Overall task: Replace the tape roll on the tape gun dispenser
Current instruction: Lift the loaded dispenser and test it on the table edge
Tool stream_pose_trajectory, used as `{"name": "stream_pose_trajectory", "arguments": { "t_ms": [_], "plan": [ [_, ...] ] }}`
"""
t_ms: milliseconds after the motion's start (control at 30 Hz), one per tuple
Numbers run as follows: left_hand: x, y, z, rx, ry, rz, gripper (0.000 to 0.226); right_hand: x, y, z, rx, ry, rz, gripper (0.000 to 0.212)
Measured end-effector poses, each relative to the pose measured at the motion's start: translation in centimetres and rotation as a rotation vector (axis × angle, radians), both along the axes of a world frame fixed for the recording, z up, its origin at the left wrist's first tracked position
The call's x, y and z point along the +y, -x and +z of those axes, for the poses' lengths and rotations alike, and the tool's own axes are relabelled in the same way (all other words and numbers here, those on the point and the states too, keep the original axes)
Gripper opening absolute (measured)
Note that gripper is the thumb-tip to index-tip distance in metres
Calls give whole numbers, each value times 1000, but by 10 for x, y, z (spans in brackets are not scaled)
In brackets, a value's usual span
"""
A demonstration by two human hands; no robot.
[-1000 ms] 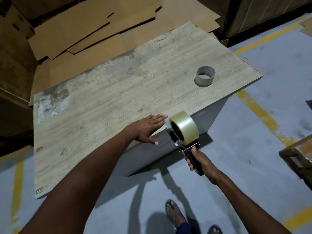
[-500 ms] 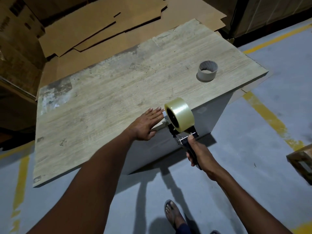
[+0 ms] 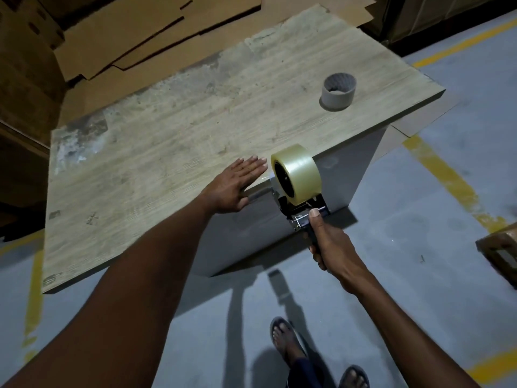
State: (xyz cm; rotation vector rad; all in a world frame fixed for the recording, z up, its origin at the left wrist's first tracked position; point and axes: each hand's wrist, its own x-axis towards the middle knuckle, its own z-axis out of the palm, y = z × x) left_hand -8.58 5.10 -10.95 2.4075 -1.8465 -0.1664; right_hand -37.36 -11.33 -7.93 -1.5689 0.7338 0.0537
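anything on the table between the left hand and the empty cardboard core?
Nothing: in the head view only bare tabletop runs from the left hand to the empty core. The tape roll sits off that line, at the near edge.

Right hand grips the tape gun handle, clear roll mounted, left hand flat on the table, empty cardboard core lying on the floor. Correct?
Not quite: the head view shows the empty grey cardboard core standing on the worn wooden table, near its far right corner, not on the floor. The rest holds: right hand on the black tape gun, clear tape roll mounted, left hand flat.

Empty core (image 3: 338,91) on table (image 3: 167,152), far-right
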Motion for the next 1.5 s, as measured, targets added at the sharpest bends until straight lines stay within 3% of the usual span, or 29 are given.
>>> {"name": "stream_pose_trajectory", "arguments": {
  "t_ms": [100, 300, 433, 533, 867, 1067, 1500],
  "plan": [
    [-1, 0, 1, 10, 16, 0, 99, 4, -5, -12, 14, 32, -4, 97],
    [-1, 0, 2, 67, 49, 31, 99, 15, -22, -48, 69, -73, -78, 76],
    [0, -1, -1, 69, 73, 20, 96, 34, 4, -99, 270, -260, -292, 73],
    [2, -4, -3, 59, 75, 18, 96, 36, 3, -109, 274, -361, -426, 72],
    [2, -1, -1, -2, -6, 38, 103, -16, -1, -44, 137, -184, -373, 69],
    [3, 1, 1, -31, -21, 62, 104, -35, 14, -11, 101, -233, -339, 85],
    [4, 3, 0, -35, -53, 102, 107, -57, 20, 41, -16, -438, -275, 80]
  ]
}}
